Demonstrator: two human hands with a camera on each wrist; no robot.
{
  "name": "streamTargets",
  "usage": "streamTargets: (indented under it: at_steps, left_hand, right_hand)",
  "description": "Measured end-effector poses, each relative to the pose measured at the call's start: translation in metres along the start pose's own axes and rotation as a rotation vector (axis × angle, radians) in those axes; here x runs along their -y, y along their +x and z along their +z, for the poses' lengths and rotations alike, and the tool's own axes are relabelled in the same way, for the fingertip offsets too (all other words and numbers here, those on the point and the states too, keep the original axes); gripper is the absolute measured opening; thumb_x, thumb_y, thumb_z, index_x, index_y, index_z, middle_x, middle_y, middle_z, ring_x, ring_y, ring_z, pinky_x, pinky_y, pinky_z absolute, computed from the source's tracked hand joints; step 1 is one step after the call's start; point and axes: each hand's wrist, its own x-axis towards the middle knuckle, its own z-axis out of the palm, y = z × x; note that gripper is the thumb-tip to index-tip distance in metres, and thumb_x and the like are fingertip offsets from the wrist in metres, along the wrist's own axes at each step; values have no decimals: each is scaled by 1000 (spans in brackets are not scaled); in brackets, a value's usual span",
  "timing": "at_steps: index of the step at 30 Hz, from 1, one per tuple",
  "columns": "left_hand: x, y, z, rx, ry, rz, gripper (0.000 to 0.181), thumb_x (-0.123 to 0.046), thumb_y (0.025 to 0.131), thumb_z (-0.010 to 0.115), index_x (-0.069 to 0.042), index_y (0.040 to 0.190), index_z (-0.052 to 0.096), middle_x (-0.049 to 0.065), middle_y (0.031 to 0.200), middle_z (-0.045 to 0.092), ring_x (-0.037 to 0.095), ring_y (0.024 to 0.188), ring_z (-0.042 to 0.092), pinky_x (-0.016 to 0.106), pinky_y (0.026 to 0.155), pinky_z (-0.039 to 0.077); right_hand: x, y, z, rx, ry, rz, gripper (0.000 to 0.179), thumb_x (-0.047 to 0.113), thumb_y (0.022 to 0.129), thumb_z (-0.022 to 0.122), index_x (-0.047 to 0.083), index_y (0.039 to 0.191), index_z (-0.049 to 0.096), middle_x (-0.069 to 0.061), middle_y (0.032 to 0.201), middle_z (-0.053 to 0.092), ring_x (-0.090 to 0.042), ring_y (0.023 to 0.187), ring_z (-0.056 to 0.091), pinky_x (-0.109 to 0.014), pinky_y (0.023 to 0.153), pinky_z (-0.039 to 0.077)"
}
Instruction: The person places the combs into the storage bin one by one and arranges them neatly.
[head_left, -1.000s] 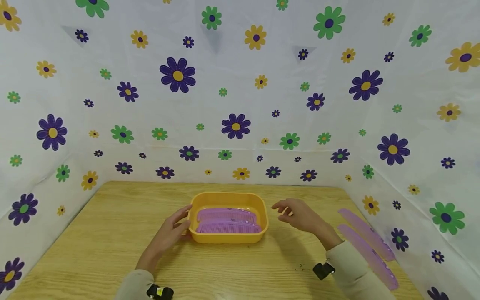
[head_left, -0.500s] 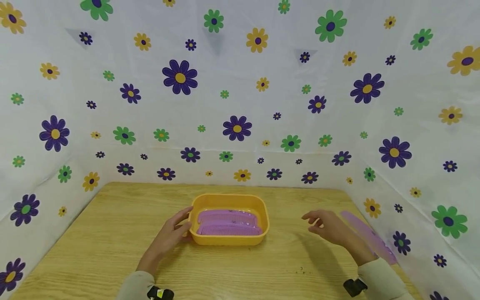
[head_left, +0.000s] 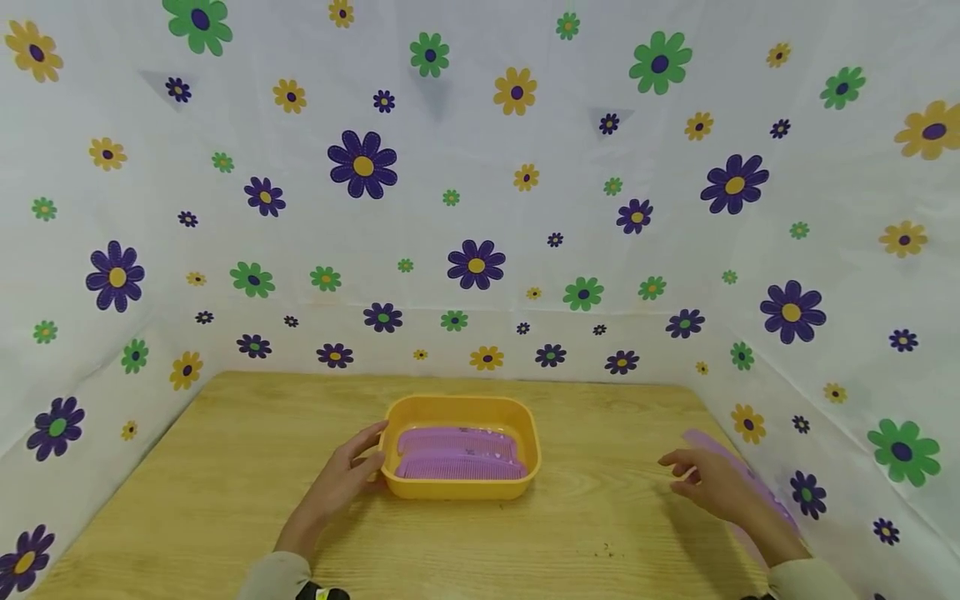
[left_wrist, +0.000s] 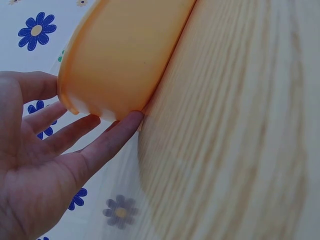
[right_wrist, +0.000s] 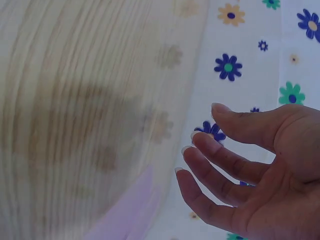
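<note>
Two purple combs, a front comb (head_left: 461,467) and a back comb (head_left: 450,438), lie side by side in a yellow plastic tray (head_left: 461,490). My left hand (head_left: 341,479) rests its fingertips against the tray's left end; in the left wrist view the extended fingers (left_wrist: 107,142) touch the outer wall near its base. My right hand (head_left: 708,483) hovers over the right side of the table, its fingers loosely bent and holding nothing. Beneath and beside it two more purple combs (head_left: 776,502) lie partly hidden by the hand and forearm. A blurred purple comb (right_wrist: 127,210) shows in the right wrist view.
The wooden table (head_left: 247,467) carries the tray near its middle. Some small dark specks (head_left: 606,550) lie right of centre. White flower-print sheeting (head_left: 420,225) encloses the back and both sides.
My right hand has moved right, away from the tray and over the loose combs. The left hand stays at the tray's left end. The head view has shifted slightly.
</note>
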Motion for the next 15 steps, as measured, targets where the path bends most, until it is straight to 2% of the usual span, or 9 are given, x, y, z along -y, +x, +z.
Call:
streamTargets:
  at_steps: [4,7,15]
  left_hand:
    - [1,-1,2,-5,1,2,54,-17,109,50,-14,161,35,27,164,35,48,135,55,44,93,63]
    - [1,-2,2,-2,-1,8,54,-16,109,50,-12,161,35,28,164,34,49,135,55,45,93,63]
    - [0,-2,1,-8,2,3,53,-16,109,49,-12,161,35,28,163,34,49,135,55,44,92,63]
  right_hand:
    - [-20,-10,0,-66,3,31,28,2,87,77,-4,114,72,-12,94,71,-15,79,67,-25,69,58]
    - [-29,-16,-2,-91,-9,51,27,0,86,77,-4,113,72,-13,94,73,-17,79,68,-25,69,58]
    - [-41,-26,-7,-52,-40,177,28,-1,88,70,-9,115,67,-28,99,71,-35,88,70,-47,73,60]
